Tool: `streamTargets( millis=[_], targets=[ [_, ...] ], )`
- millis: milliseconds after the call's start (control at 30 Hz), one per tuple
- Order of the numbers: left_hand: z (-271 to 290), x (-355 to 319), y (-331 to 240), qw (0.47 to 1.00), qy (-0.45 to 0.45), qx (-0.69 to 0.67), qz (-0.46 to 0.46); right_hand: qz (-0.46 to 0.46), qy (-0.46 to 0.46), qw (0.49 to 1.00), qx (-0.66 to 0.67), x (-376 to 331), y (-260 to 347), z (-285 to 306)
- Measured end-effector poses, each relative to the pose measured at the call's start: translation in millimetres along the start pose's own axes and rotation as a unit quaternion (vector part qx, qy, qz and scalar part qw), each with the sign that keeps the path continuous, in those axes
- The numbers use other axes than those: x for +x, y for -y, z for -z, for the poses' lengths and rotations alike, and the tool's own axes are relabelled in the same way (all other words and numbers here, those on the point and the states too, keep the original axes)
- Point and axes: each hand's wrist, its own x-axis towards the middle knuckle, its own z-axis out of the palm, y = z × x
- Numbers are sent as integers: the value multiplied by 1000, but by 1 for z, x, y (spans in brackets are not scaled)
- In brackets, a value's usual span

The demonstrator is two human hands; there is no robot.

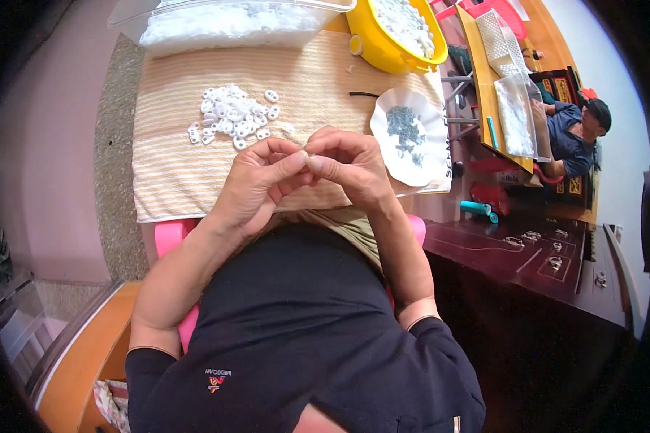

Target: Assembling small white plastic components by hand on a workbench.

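My left hand (256,177) and my right hand (355,164) meet above the near part of a striped towel (167,137). Thumbs and forefingers are pinched together, fingertips touching. Whatever is between them is too small and covered to make out. Just beyond my left hand lies a loose heap of small white plastic pieces (232,114), oval with two dark spots or holes. To the right of my right hand is a white wavy-rimmed dish (432,119) holding a scatter of tiny dark grey bits (406,130).
A clear bin (231,40) of white pieces stands at the far left, a yellow tub (372,47) of white pieces at the far right. A thin black stick (363,94) lies near the dish. A co-worker (578,137) sits at another table (487,86), right.
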Motion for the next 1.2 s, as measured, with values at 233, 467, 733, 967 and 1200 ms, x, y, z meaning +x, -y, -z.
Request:
streamTargets(
  millis=[233, 467, 733, 967, 1200],
  targets=[
    [-2, -2, -2, 1000, 3, 15, 17, -21, 9, 1000, -21, -11, 7, 4],
    [-5, -3, -2, 999, -13, 39, 19, 78, -201, 861, -461, -54, 30, 65],
    [-4, -4, 0, 998, -6, 51, 21, 18, -234, 761, -605, -59, 32, 90],
    [-5, -4, 0, 998, -9, 51, 21, 3, -201, 721, -664, -53, 32, 92],
    [-4, -3, 1, 998, -7, 49, 23, -5, -181, 707, -683, -49, 31, 97]
  ],
)
